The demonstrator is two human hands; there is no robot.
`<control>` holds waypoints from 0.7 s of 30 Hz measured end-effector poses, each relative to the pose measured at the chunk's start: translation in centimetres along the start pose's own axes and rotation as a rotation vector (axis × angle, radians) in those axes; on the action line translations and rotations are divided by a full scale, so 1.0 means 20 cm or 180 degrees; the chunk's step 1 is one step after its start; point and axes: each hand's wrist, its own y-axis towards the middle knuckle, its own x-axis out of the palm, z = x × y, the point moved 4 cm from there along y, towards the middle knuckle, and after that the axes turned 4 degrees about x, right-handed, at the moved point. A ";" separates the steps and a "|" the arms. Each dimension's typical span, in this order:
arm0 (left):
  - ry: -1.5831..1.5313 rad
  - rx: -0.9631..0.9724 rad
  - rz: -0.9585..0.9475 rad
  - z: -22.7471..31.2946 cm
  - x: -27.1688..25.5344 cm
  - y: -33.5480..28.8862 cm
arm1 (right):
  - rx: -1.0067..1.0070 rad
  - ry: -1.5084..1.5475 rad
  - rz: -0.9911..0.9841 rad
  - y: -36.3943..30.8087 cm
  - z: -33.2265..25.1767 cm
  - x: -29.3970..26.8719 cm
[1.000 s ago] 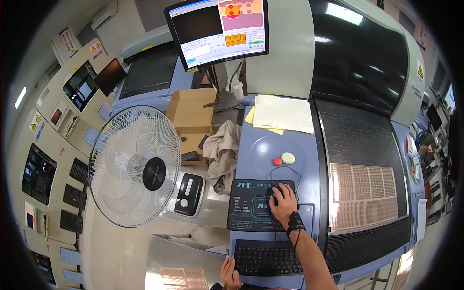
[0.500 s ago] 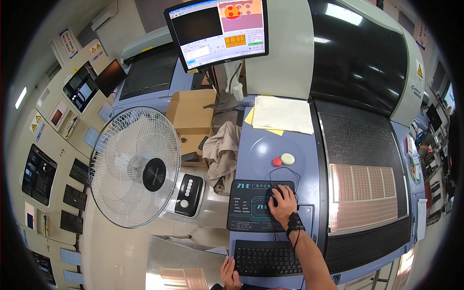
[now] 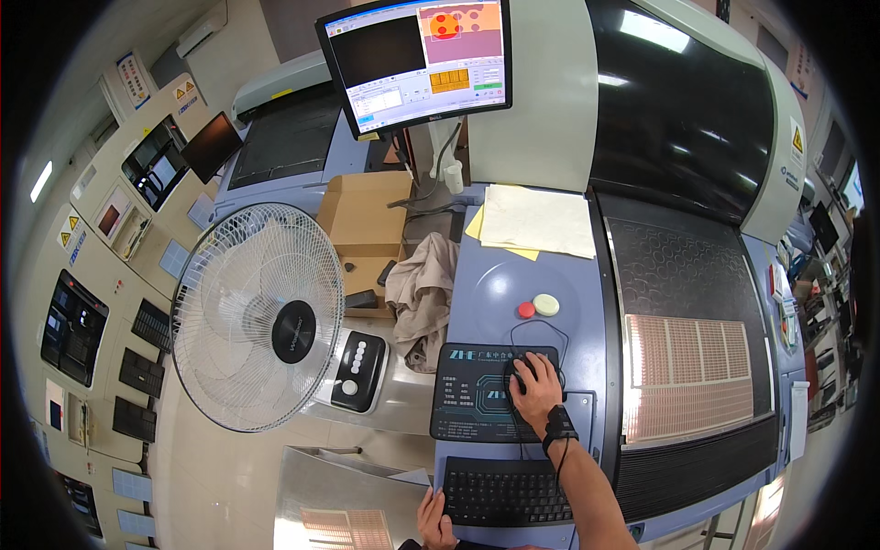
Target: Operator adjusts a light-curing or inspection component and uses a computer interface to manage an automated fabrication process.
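Observation:
My right hand (image 3: 535, 390) rests over a black computer mouse (image 3: 520, 370), its fingers curved around it, on a dark printed mouse pad (image 3: 458, 417). A black band with a small dark device circles that wrist, and a thin cord hangs from it. Below the pad lies a black keyboard (image 3: 500, 492). At the keyboard's left side my left hand (image 3: 435, 521) leans by the edge of the blue console, fingers extended and holding nothing. Beyond the pad stands a lit monitor (image 3: 417, 64) showing a dark panel and a magnified orange and purple image.
A red round button (image 3: 525, 310) and a pale green one (image 3: 546, 304) lie above the pad, below white sheets (image 3: 536, 220). To the left are a fan (image 3: 257, 316), an open cardboard box (image 3: 362, 211) and a crumpled cloth (image 3: 423, 289). Copper-patterned panels (image 3: 687, 376) lie on the right-hand machine bed.

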 end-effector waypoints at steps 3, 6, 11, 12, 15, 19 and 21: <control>0.0090 -0.0013 -0.0040 0.02 0.00 0.01 | 0.0026 0.0013 -0.0028 0.00 0.01 0.00; 0.0081 0.0012 -0.0025 0.02 -0.01 0.01 | 0.0020 0.0014 -0.0031 0.00 0.00 0.00; 0.0092 0.0076 -0.0038 0.02 -0.01 0.01 | 0.0050 0.0023 -0.0050 -0.01 0.01 0.01; 0.0092 0.0076 -0.0038 0.02 -0.01 0.01 | 0.0053 0.0037 -0.0050 -0.01 0.01 0.01; 0.0081 0.0043 -0.0032 0.03 -0.01 0.02 | 0.0034 0.0035 -0.0042 -0.01 0.00 0.01; 0.0079 -0.0004 -0.0048 0.02 -0.01 0.02 | 0.0065 0.0010 -0.0021 -0.01 0.01 0.01; 0.0067 -0.0023 -0.0057 0.02 -0.01 0.02 | 0.0090 -0.0038 0.0000 -0.01 0.01 0.01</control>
